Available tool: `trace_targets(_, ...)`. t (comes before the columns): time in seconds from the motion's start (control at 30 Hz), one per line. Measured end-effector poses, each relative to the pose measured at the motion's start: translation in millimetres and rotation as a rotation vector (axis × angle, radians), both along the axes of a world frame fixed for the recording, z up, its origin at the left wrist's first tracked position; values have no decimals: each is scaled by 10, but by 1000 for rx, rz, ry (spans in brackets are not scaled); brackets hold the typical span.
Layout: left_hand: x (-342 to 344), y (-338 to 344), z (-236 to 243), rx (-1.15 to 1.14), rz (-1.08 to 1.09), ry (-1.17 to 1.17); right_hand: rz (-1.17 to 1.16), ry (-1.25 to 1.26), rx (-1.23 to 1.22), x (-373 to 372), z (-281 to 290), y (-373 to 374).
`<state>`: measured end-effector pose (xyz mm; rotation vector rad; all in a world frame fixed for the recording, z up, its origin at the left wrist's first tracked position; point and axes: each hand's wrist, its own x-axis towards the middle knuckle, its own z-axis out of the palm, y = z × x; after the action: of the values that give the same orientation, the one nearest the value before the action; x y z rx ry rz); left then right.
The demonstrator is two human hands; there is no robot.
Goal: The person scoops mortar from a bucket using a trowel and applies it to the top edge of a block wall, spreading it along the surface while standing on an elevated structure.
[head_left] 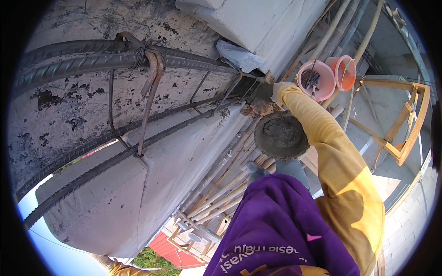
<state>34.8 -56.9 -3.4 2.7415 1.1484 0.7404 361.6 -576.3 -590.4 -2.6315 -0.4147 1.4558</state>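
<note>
My right arm, in a yellow sleeve, reaches up to the corner where the steel bars meet the block wall. My right hand (278, 91), in a pale glove, looks closed beside a flat patch of grey mortar (264, 93); what it grips is hidden. Just below is a round dark bucket (281, 135) of wet grey mortar. At the lower left, my left hand (104, 261) shows only in part by the bottom end of the pale block wall (99, 209), and its fingers cannot be made out. Ribbed steel bars (87, 62) tied with bent stirrups run along the wall.
A pink bucket (316, 80) with dark contents and an orange bucket (346, 72) stand at the upper right. Bamboo poles (230, 193) lie below the wall. A wooden frame (416, 122) is at far right. A loose block piece (239, 56) sits above the bars.
</note>
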Motion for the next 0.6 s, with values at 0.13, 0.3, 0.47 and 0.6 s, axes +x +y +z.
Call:
trace_targets(0.13,-82,48,-19,-27,-54,-27,-226,-128,10,-224,512,-727)
trace_targets(0.3,-61,-9,-85,-65,-161,-43,-293,-371,231,-1061,1272,-1550)
trace_targets(0.47,179,-497,-194,-90,-188,-134,-285,-330,4,-1883,2109,-1232)
trace_targets(0.6,322,-674,-201,-235,-210,-203,-125,-256,-295,-2137,1900,-744)
